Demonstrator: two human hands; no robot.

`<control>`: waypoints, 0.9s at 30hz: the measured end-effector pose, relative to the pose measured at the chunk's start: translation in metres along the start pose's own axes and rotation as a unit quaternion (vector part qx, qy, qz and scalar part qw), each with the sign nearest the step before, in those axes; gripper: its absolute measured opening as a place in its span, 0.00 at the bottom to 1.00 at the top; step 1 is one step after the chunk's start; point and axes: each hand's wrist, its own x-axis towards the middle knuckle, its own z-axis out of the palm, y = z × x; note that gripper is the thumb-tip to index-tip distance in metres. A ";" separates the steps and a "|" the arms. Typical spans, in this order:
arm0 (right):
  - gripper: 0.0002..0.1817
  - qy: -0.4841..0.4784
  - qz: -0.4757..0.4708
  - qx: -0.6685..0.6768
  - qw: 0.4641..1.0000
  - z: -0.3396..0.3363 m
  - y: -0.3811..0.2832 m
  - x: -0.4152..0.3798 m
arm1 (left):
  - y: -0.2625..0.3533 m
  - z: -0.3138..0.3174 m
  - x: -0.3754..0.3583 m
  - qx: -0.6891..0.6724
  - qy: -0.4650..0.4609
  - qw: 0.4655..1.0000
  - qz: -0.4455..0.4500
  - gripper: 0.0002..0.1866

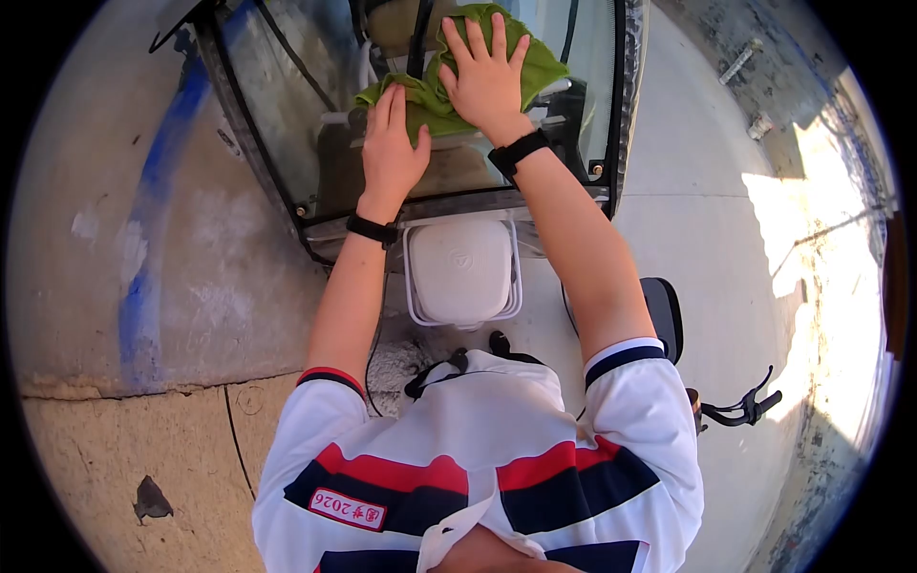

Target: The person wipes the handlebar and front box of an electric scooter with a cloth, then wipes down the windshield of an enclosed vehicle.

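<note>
A green cloth (435, 113) lies bunched and spread against a clear glass or plastic panel (277, 105) with a black edge. On the cloth's upper right part rests my right hand (485, 81), palm down with its fingers spread. My left hand (392, 148) is lower and to the left, its fingertips on the cloth's left edge and its thumb apart from the fingers. Neither hand is closed round the cloth. Each wrist wears a black band. Behind the panel, bars and a seat-like shape show dimly.
Just below the panel is a white box-like object (461, 271) in a white frame. A black mirror-like part (663, 318) and a handlebar grip with a lever (755, 409) are at the right. A wall with a blue stripe (158, 210) stands at the left.
</note>
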 end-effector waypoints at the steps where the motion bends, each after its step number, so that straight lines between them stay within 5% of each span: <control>1: 0.35 -0.011 -0.009 0.007 1.000 -0.002 -0.002 -0.003 | 0.000 -0.001 0.000 -0.004 0.000 1.000 -0.002 0.35; 6: 0.39 -0.022 -0.002 0.029 0.999 -0.012 0.014 -0.014 | 0.001 0.003 -0.001 0.004 0.003 1.000 0.009 0.36; 14: 0.46 0.035 0.148 -0.007 0.988 -0.018 0.070 -0.044 | -0.003 0.000 -0.008 0.001 0.004 1.000 0.015 0.36; 27: 0.49 0.001 0.256 0.015 0.967 -0.014 0.037 -0.090 | -0.003 0.002 -0.018 0.005 -0.017 1.000 0.015 0.37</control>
